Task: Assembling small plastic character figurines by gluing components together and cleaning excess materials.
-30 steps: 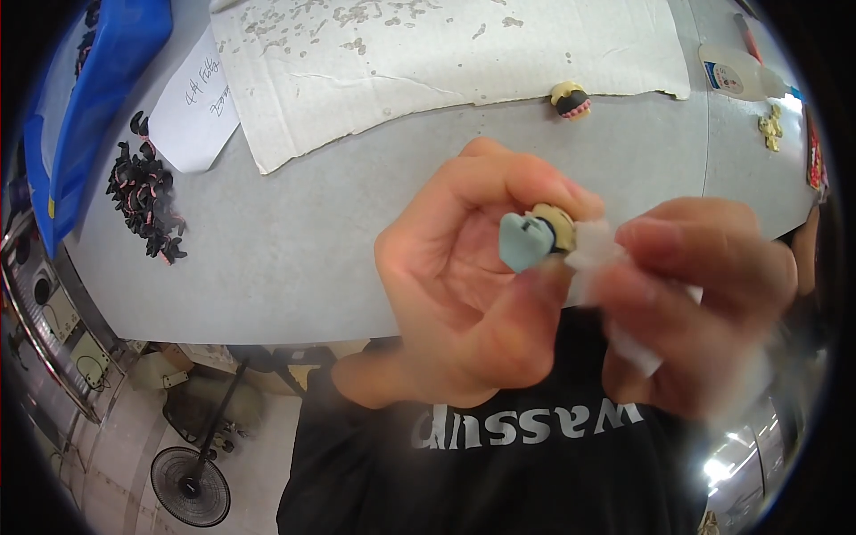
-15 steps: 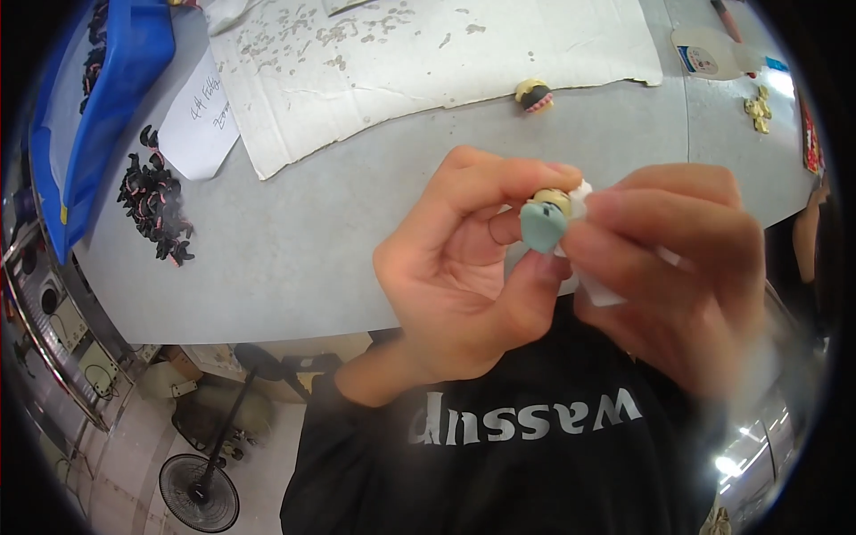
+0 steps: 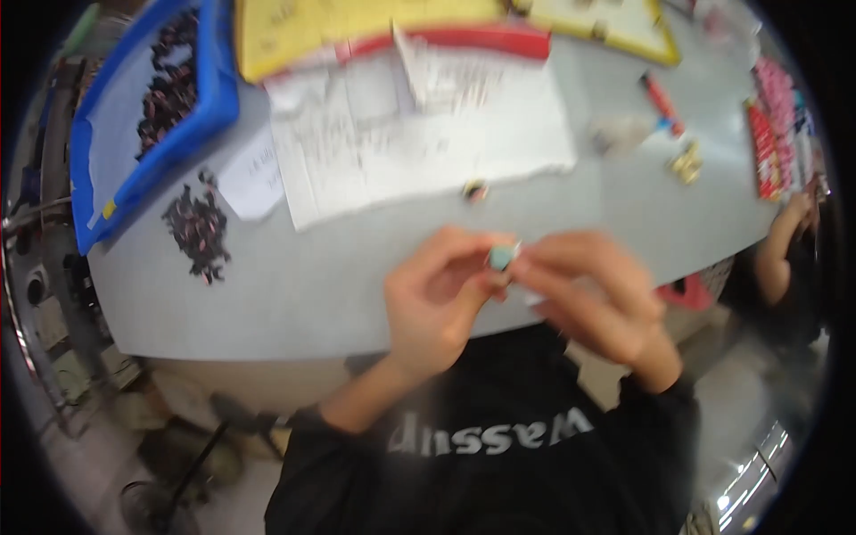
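Note:
A small toy figure piece [image 3: 501, 258], mint green with some cream showing in the earlier frame, is pinched between the thumb and fingers of my left hand [image 3: 432, 299]. Against its right side press the bent fingertips of my right hand [image 3: 593, 290]. A white scrap [image 3: 532, 298], like tissue or cloth, pokes out beneath those right fingers. Motion blurs the details of the piece. Just beyond my hands, a small cream-and-black toy part [image 3: 475, 190] lies on the grey table [image 3: 330, 294].
At left are a pile of black-and-pink parts [image 3: 198, 232] and a blue tray [image 3: 218, 94] of similar parts. A white board [image 3: 522, 147], yellow trays [image 3: 330, 31], a red pen [image 3: 658, 100] and yellowish parts [image 3: 687, 163] lie further back. Another person's arm [image 3: 774, 254] shows at right.
The head view has shifted and now takes in more of the table's far side. My hands appear smaller and lower relative to the board, with the toy piece still between them.

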Available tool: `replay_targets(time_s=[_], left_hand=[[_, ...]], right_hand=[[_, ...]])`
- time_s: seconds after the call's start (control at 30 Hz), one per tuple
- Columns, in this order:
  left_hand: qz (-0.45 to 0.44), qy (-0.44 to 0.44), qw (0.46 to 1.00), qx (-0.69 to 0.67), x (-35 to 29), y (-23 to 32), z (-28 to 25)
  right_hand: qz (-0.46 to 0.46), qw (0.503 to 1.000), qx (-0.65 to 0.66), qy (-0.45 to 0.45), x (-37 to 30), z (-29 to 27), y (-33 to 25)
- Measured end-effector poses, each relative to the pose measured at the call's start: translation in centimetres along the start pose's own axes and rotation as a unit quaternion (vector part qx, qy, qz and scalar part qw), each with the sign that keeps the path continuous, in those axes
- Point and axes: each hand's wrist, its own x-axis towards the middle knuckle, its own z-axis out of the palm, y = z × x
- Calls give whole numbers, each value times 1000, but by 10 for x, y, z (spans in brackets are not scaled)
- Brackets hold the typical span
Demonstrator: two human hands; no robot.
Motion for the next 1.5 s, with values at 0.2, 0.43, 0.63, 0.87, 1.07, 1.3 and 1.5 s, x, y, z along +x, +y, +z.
replay_targets(time_s=[0.2, 0.43, 0.63, 0.87, 1.07, 1.3, 1.5], left_hand=[[10, 63, 996, 57, -19, -21, -12], [80, 36, 994, 60, -16, -21, -4], [78, 68, 994, 34, -8, -16, 4], [107, 44, 993, 40, -14, -20, 2], [108, 59, 990, 74, -22, -22, 3], [149, 70, 977, 133, -20, -25, 4], [155, 62, 971, 172, -13, -19, 12]], right_hand=[[-31, 999, 6, 29, -14, 23, -1], [-39, 998, -11, 44, -16, 15, -11], [-37, 997, -18, 71, -17, 15, -8], [-4, 995, 8, 94, -24, 18, -17], [7, 994, 30, 103, -33, 24, -25], [11, 992, 29, 126, -33, 22, -23], [52, 986, 60, 150, -36, 21, -15]])
